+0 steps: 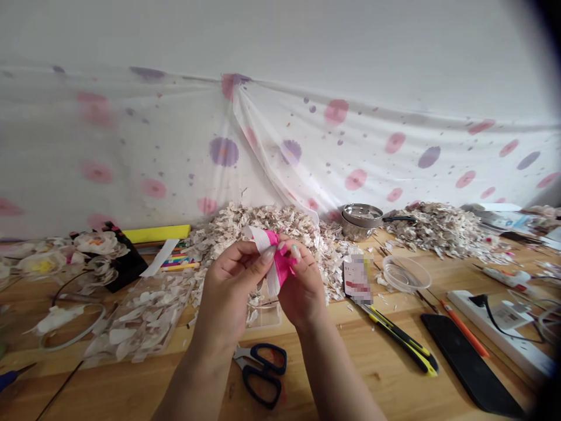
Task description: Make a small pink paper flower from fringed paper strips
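Observation:
Both my hands are raised over the wooden table (131,386) and meet at a small pink and white ribbon piece (275,257). My left hand (232,286) pinches the white strip at its top with thumb and fingers. My right hand (302,283) is closed around the pink part from the right. The lower end of the white strip hangs down between my palms. Black-handled scissors (260,374) lie on the table just below my wrists.
A heap of pale shell-like flakes (263,225) lies behind my hands, another heap (442,228) at the right. A clear tray of white petals (140,318), paper flowers (94,245), a steel bowl (362,219), a clear dish (405,272), a yellow-black cutter (403,339), a dark phone (471,368) and a power strip (504,327) surround them.

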Demonstrator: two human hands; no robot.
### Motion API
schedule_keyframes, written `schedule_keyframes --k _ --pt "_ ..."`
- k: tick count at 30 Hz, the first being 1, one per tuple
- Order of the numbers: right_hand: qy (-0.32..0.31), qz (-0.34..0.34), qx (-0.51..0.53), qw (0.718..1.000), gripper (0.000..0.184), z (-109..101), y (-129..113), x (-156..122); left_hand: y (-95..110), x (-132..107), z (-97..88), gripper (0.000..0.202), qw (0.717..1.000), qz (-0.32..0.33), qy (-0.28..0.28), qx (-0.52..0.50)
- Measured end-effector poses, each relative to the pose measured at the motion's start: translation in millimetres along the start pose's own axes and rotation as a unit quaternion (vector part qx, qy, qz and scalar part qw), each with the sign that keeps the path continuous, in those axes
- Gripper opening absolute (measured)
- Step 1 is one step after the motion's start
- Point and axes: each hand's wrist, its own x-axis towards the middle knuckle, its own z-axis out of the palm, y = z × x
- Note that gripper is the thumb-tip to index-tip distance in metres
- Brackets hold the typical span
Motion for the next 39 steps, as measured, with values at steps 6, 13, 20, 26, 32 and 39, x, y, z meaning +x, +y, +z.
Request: schedule_keyframes --k 6,13,20,26,32,39 --pt "-0.083 -0.068 -0.123 0.987 0.009 -13.8 -9.2 6.0 -0.7 -0.1 -5.1 0.02 0.993 0.082 0.017 0.082" --pt "0.007 -0.17 -0.197 0.966 0.017 -7.5 -10.5 1.1 -5.0 -7.2 -3.8 0.014 0.963 0.125 -0.025 0.235" --pt "0.053 -0.119 -0.328 0.936 0.035 -8.4 -13.5 -0.7 -4.5 -6.7 -1.3 0.013 0.933 0.205 0.017 0.296" --pt "0.034 -0.079 -0.35 0.933 0.024 -3.3 -16.1 -14.3 -9.7 -14.2 -11.0 0.019 0.943 0.148 0.015 0.299" --pt "0.03 -0.054 -0.471 0.88 0.037 -17.0 3.1 -34.8 -27.8 -29.2 -36.3 0.027 0.958 0.074 0.024 0.278" --pt "0.011 0.009 -0.464 0.886 0.037 -61.9 55.2 -53.5 -82.3 -38.9 -74.3 0.046 0.974 -0.031 0.019 0.225"
